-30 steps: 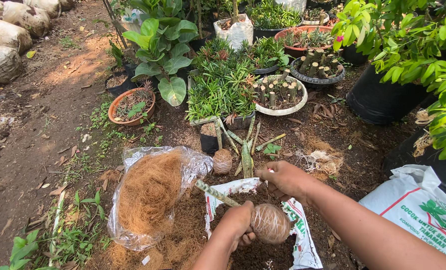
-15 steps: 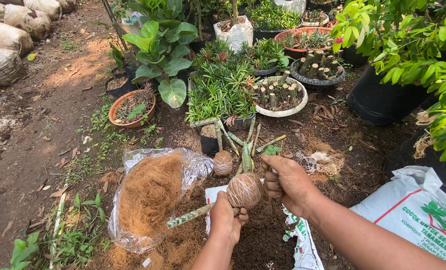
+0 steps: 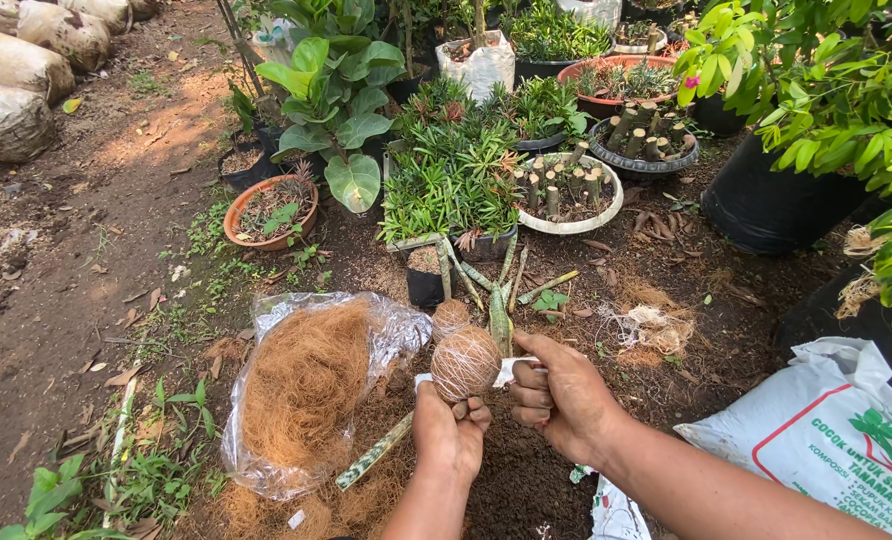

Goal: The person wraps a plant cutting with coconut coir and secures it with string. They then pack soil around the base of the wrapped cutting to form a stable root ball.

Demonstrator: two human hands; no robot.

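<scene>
Fibre-wrapped ball is sitting at the end of a mottled green stem cutting, round, tan and bound tightly with thin thread; it is being held up low in the middle of the view, above a patch of dark soil. One such ball is in the hands, and a second, similar ball is lying just behind it on the ground. Left hand is gripping from below, its fingers curled and pressed together around the stem right under the ball. Right hand is closing into a loose fist beside the ball, its fingers folded in and pinching a pale strip that is touching the ball's side. To the left, one clear plastic bag is lying open, full of brown coconut fibre. One white printed sack is resting at the right. Further back, several loose cuttings are lying by a small black pot, and beyond them one white bowl and one dark bowl are holding upright stem stubs, with one terracotta pot standing off to the left
</scene>
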